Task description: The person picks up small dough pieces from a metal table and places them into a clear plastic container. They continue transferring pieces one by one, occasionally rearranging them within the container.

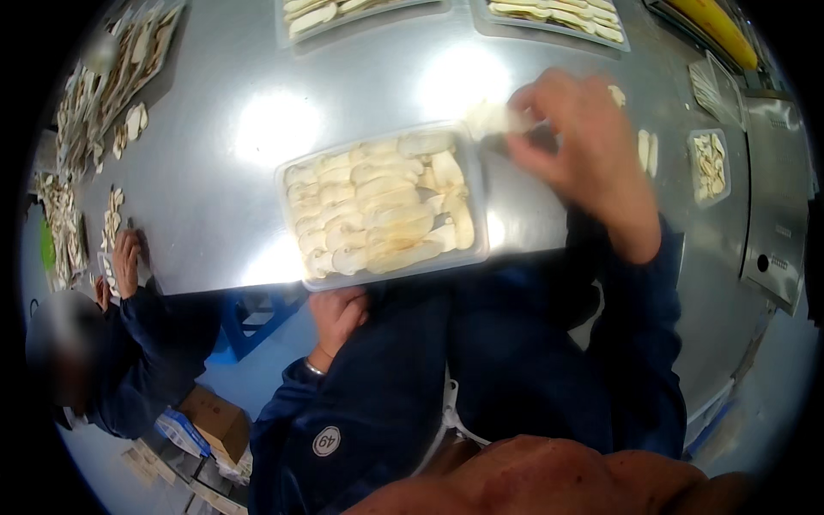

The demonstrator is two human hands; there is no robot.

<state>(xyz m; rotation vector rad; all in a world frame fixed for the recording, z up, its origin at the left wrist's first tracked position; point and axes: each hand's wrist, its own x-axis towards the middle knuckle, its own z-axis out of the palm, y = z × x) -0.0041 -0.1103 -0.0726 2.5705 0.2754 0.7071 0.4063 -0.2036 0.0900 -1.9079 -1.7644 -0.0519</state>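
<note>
A clear plastic tray lies at the table's near edge. Overlapping pale mushroom slices fill it in rows, with a less even column on the right. Beyond the tray's far right corner, my right hand is blurred by motion. Its thumb and fingers pinch a pale slice, also blurred, above the table. My left hand rests curled by the tray's near edge, below the table rim. Its fingers are partly hidden, so whether they hold anything is unclear.
Two filled trays stand across the steel table. Loose slices and a small tray lie to the right, beside a steel machine. A co-worker's hand is at the left, near stacked trays.
</note>
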